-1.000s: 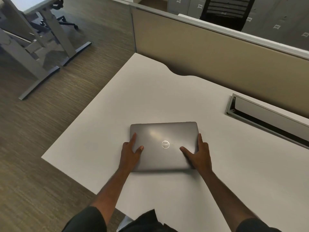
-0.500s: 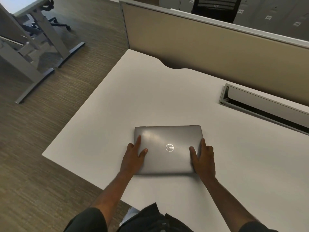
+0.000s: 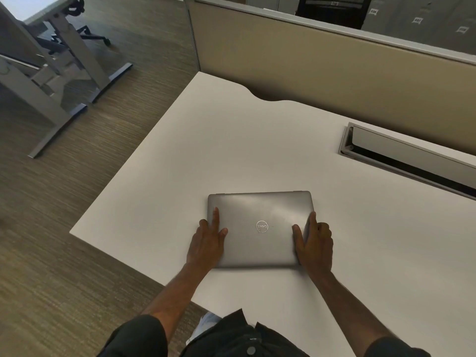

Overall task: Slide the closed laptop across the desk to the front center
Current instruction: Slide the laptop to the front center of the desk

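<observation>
- On the white bench (image 3: pixel 257 150), near its front edge, the closed grey laptop (image 3: pixel 260 228) is laid flat, logo up.
- Its left side is clasped by the left hand (image 3: pixel 206 243), forefinger stretched along the lid and thumb laid on top.
- Its right side is clasped by the right hand (image 3: pixel 315 243) in the same grip.
- A recessed cable tray (image 3: pixel 407 155) is set into the bench well to the right rear; its contents cannot be told.
- A tan partition (image 3: pixel 322 65) is seen behind the bench, and another desk frame (image 3: pixel 64 73) on the floor to the left.
</observation>
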